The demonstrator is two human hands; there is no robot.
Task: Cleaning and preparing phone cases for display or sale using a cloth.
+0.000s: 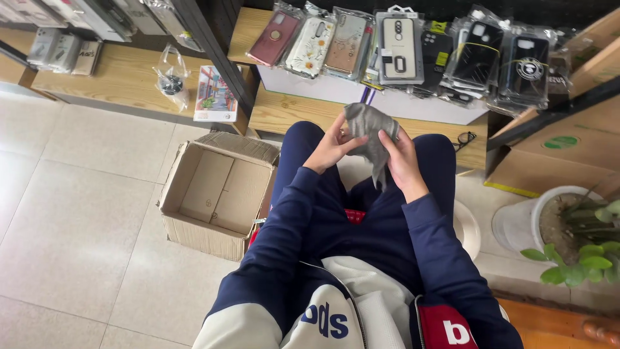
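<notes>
— What have you got in your hands?

— A grey cloth (pixel 369 132). My left hand (pixel 330 148) is closed on its left edge, thumb on top, and my right hand (pixel 400 158) grips the right side, fingers curled round it. I hold it up over my knees, between the two hands, so a tail of it hangs down between them; two grips keep it spread enough to look at.

— And what is just past them?

— Straight ahead of my hands is a low wooden shelf (pixel 284 111), and on a white ledge above it a row of phone cases in clear packets (pixel 400 48), leaning back so their faces show. I cannot tell whether the cloth came from there.

— Anything to the left?

— Down beside my left knee, an open cardboard box (pixel 216 197) stands on the tiled floor (pixel 77 226), flaps up, near enough to reach. I see nothing inside it.

— And to the right?

— A white pot with a green plant (pixel 562 232), well apart from my right hand, and brown cartons (pixel 555 155) behind it.
</notes>
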